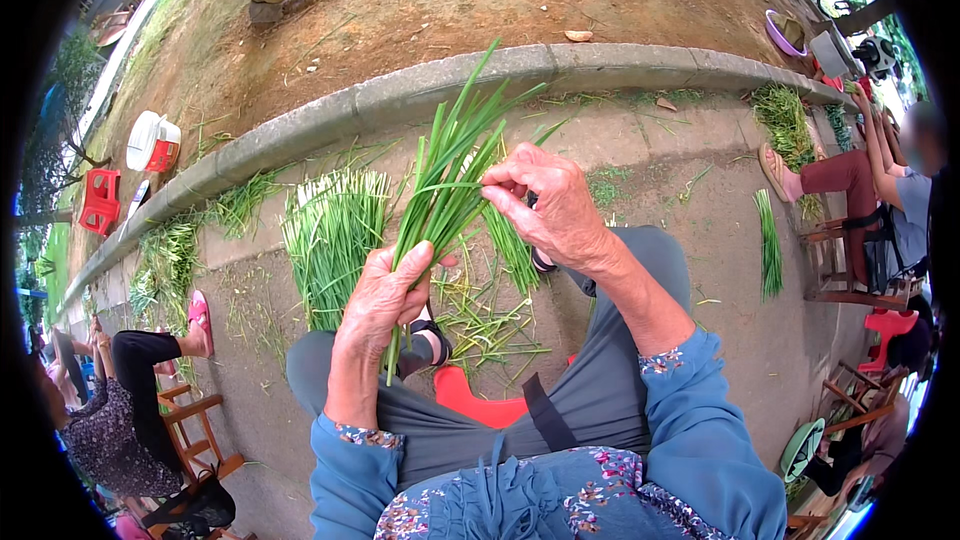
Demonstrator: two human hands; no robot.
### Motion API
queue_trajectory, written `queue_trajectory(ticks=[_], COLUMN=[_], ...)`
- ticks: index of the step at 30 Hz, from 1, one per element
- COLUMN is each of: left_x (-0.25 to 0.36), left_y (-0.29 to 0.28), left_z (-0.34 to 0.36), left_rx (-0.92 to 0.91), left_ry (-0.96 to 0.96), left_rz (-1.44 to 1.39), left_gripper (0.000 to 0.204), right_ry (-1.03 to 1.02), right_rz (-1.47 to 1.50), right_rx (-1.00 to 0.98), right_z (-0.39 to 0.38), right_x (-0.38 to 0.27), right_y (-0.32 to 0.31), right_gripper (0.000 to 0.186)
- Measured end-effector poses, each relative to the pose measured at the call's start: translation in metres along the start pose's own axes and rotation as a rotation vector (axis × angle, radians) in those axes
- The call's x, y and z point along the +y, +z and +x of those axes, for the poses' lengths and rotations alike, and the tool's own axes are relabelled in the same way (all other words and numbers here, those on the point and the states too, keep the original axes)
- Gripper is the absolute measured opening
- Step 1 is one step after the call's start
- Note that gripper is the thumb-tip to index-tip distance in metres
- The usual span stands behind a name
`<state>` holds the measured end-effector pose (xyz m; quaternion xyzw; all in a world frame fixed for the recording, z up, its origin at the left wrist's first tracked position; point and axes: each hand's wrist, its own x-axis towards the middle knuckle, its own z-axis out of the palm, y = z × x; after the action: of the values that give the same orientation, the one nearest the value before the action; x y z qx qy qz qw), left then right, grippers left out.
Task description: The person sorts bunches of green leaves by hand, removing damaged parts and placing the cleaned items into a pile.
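Observation:
My left hand (380, 295) is wrapped round the lower part of a bunch of long green chives (432, 190), thumb pressed on top. The bunch stands tilted above my lap, its tips fanning up and to the right. At its right side, my right hand (555, 202) pinches a single chive blade between thumb and forefinger. A neat stack of chives (335, 240) lies on the ground beyond my left hand. Another small bundle (512, 252) lies below my right hand, partly hidden by it. Loose yellowish-green chive scraps (485, 325) are scattered between my feet.
A stone kerb (460, 75) runs across in front, with bare soil (420, 10) past it. One more chive bundle (769, 245) lies to the right. People sit on chairs at both sides. A red stool (100, 202) and white bucket (152, 143) stand far left.

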<state>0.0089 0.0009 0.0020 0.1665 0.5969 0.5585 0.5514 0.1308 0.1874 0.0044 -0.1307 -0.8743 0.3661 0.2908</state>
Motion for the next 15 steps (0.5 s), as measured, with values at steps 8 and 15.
queue_trajectory(ticks=[8,15], left_x=[-0.0004,-0.0022], left_y=[-0.0024,-0.0016], left_z=[0.0010,0.0024], left_rx=[-0.008,-0.008], left_ry=[0.000,0.006], left_rz=[0.007,0.021], left_gripper=[0.038,0.039], right_ry=[0.071,0.017], right_rz=[0.043,-0.026], right_rx=[0.024,0.086], right_z=[0.0009,0.0008], right_x=[0.0041,0.0041], right_y=[-0.0055,-0.0029], right_gripper=[0.007,0.006])
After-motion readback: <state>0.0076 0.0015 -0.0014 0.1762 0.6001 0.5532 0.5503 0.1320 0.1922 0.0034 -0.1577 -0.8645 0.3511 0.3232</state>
